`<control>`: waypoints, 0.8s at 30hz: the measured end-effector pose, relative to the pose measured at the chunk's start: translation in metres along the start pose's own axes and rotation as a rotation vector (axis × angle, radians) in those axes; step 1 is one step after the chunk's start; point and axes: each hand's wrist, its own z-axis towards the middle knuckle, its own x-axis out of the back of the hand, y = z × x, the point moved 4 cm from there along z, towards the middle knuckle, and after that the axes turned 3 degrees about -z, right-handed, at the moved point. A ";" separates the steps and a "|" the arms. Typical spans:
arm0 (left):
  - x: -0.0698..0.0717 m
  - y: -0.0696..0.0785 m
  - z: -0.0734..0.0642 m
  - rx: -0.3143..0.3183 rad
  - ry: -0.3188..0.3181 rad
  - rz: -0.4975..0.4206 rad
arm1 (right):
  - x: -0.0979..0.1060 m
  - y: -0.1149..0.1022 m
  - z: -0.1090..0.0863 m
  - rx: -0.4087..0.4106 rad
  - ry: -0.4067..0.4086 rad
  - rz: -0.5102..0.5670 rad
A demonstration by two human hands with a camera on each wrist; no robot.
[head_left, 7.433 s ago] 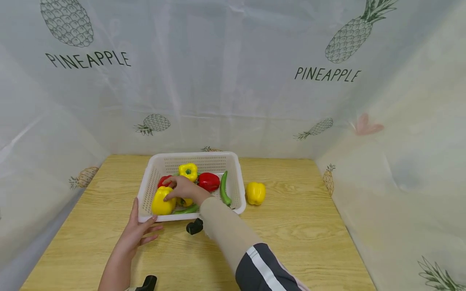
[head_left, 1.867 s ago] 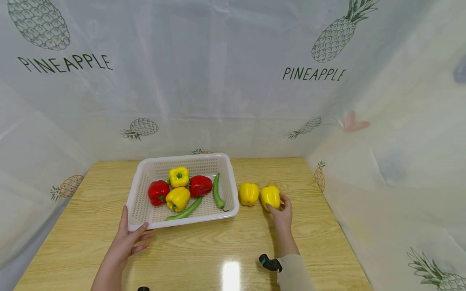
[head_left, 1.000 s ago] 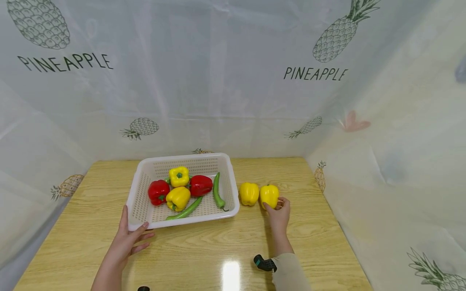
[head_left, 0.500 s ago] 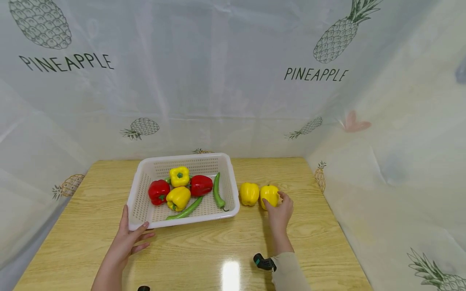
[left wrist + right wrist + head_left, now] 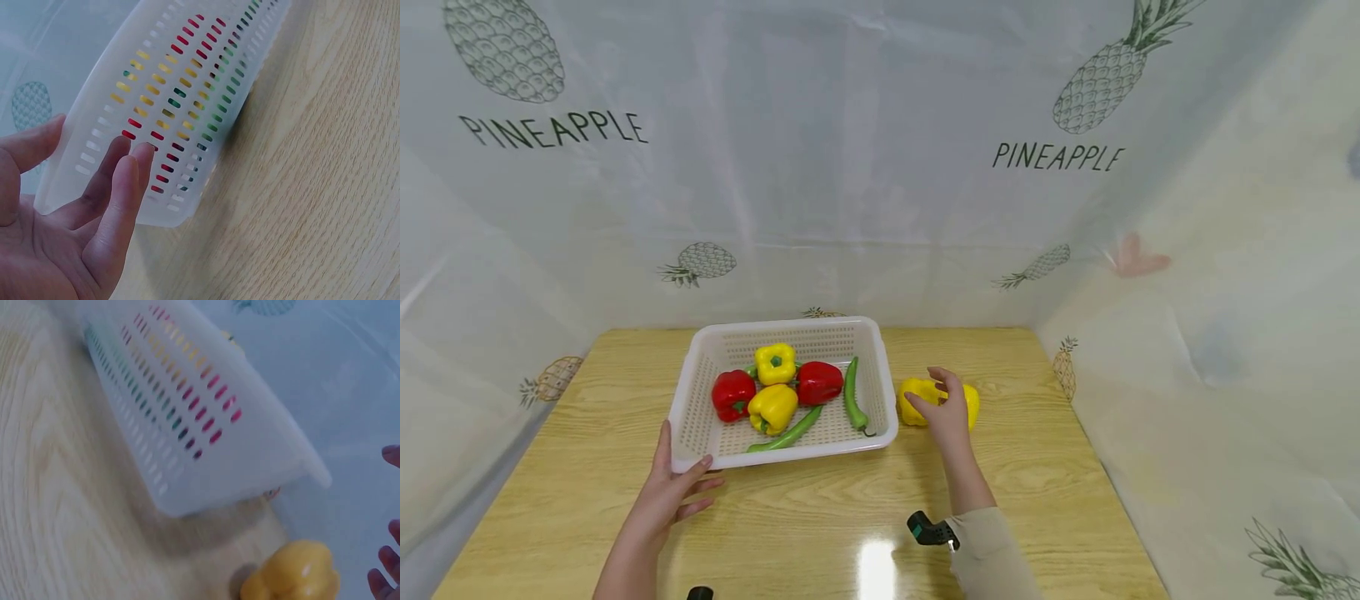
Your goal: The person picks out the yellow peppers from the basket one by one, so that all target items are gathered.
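A white perforated plastic basket (image 5: 790,457) stands on the wooden table, with yellow bell peppers (image 5: 772,408), red bell peppers (image 5: 733,395) and green chili peppers (image 5: 854,400) inside. My left hand (image 5: 662,500) holds its near left corner, thumb along the left side and index finger at the front rim. The left wrist view shows the fingers by the perforated wall. Right of the basket, a yellow bell pepper (image 5: 912,402) and another yellow bell pepper (image 5: 973,406) sit side by side. My right hand (image 5: 949,417) is in front of them with fingers spread, partly hiding both, holding nothing.
Pineapple-printed sheeting (image 5: 820,167) rises behind the table (image 5: 805,517) and along its sides. A black wrist mount (image 5: 929,530) is strapped at my right wrist, and another black mount (image 5: 700,592) shows at the bottom edge.
A yellow bell pepper went from the basket to the table, right of the one lying there. My right hand has let go of it and shifted left. My left hand stays at the basket's corner.
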 end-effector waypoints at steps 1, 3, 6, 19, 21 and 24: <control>0.000 0.000 0.000 -0.002 0.002 0.001 | -0.003 -0.004 0.000 0.006 -0.019 -0.003; 0.000 0.000 0.001 -0.007 0.006 0.003 | -0.009 -0.011 0.000 0.021 -0.058 -0.007; -0.001 0.000 0.001 -0.013 0.012 0.006 | -0.019 -0.022 -0.001 0.043 -0.119 -0.014; 0.000 -0.002 0.002 -0.013 0.011 0.007 | -0.074 -0.053 -0.006 0.113 -0.337 0.003; 0.000 -0.002 0.002 -0.013 0.013 0.006 | -0.082 -0.056 -0.005 0.105 -0.374 -0.025; 0.000 -0.002 0.002 -0.019 0.015 0.006 | -0.094 -0.058 -0.004 0.075 -0.437 -0.065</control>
